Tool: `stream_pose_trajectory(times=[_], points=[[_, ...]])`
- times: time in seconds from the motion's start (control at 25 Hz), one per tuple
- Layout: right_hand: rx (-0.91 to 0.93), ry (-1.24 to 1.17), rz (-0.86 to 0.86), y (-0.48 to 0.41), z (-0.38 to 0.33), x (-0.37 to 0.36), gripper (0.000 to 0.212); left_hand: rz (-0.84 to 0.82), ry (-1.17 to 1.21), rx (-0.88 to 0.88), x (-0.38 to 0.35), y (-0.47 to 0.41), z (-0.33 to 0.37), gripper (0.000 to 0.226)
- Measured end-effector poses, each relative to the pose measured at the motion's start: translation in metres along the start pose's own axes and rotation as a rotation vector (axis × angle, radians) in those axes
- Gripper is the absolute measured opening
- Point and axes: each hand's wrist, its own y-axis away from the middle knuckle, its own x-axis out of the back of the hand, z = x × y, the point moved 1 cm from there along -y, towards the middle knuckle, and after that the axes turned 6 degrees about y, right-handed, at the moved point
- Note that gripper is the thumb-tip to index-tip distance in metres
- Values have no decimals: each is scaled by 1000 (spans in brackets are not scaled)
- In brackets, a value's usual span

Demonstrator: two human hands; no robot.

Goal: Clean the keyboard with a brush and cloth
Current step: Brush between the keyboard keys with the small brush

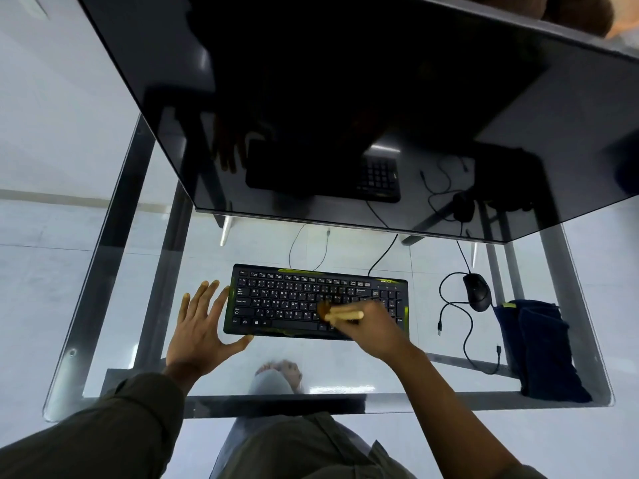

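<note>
Grasping a brush (345,315) (blurred) in the right grip (377,326), bristles on the keyboard (287,299) on the table (432,385). Resting the left grip (198,330), released and spread, at the keyboard's left edge; cloth (536,347) far right.

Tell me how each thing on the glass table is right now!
Black keyboard with green trim: flat, being brushed.
Wooden-handled brush: held, bristles on the keyboard.
Right-hand grip: curled round the brush.
Left-hand grip: open, flat beside the keyboard.
Dark blue cloth: folded, untouched.
Black corded mouse: idle, untouched.
Black flat monitor: screen dark.
</note>
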Motion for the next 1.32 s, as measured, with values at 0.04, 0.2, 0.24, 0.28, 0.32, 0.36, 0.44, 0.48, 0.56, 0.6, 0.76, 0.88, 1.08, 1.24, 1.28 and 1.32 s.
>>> stream_pose_trajectory(times=[0.04,0.2,0.24,0.28,0.32,0.36,0.44,0.48,0.56,0.6,0.76,0.88,1.08,1.24,1.28,1.32], points=[[-3,-16,-80,4,1,-3,23,0,3,1,0,0,0,106],[-37,-11,-57,11,2,-9,20,0,-4,0,0,0,0,105],[-37,10,-43,12,2,-9,18,-1,-3,-1,0,0,0,105],[-51,20,13,12,3,-8,15,-1,-2,-1,0,0,0,106],[-73,29,83,12,5,-5,13,1,-2,0,0,0,0,106],[-91,41,121,11,7,-2,11,2,-3,2,0,0,0,106],[-91,64,49,10,8,2,12,0,-3,-2,0,1,1,105],[-84,66,18,8,9,3,13,1,-1,-2,0,1,1,106],[-127,45,130,4,11,8,15,0,-2,2,-1,2,0,106],[-155,31,189,1,14,13,16,1,-3,2,-1,1,1,106],[-128,-6,93,-5,17,16,14,0,1,1,0,0,0,106],[-124,2,244,-9,15,20,20,3,-4,2,-2,1,0,106],[-97,-42,270,-9,5,12,21,13,-2,1,-1,1,1,105],[-58,-65,118,-11,6,7,21,8,-6,4,0,1,0,105],[-75,-59,162,-10,6,8,21,6,-6,5,0,1,1,105],[-97,-46,267,-10,7,10,22,5,-6,5,-1,1,2,105]])
